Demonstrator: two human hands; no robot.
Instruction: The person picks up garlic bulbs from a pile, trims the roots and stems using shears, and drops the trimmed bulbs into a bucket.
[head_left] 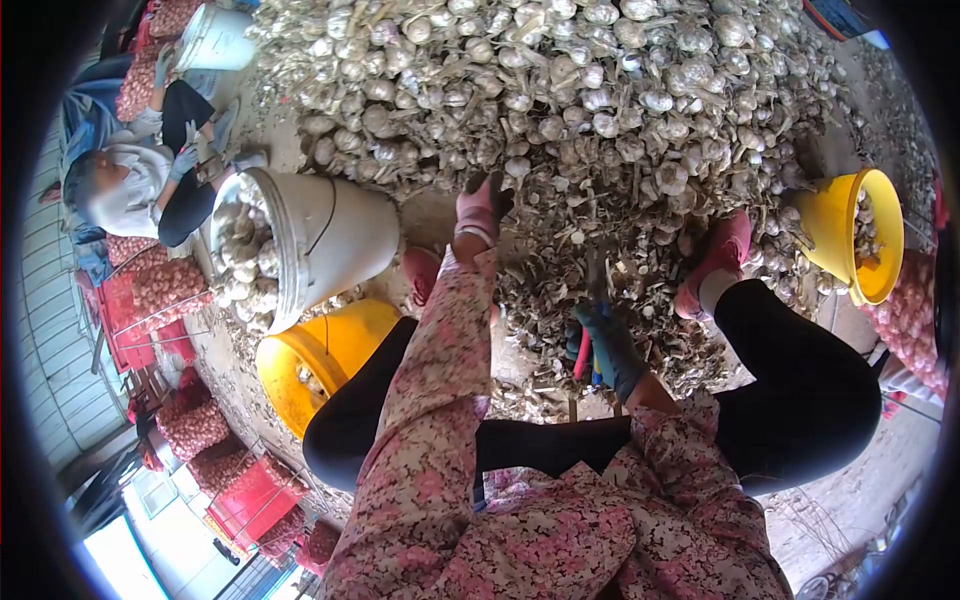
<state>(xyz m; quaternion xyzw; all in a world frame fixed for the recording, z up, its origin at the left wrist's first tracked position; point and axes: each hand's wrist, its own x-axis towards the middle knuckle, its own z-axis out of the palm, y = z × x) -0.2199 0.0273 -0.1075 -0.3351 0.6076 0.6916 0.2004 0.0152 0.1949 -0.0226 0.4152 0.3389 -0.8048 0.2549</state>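
Observation:
My left hand (482, 208), in a pink glove with dark fingertips, reaches to the near edge of a big heap of garlic bulbs (600, 95). Its fingers look slightly apart, right beside the lowest bulbs, with no bulb visible in them. Lower down, between my knees, my right hand (614, 352) wears a teal glove. It is closed round hand shears (582, 356) with red and blue handles, the blades pointing toward the heap. Under and around the shears lie garlic stalk trimmings (650, 335).
Left of my left arm, a white bucket (350, 240) of garlic lies tipped, beside a yellow bucket (335, 345). Another yellow bucket (820, 225) leans at right. A person (135, 185) sits at upper left near another white bucket (218, 40). Red mesh sacks (170, 290) of garlic stand behind.

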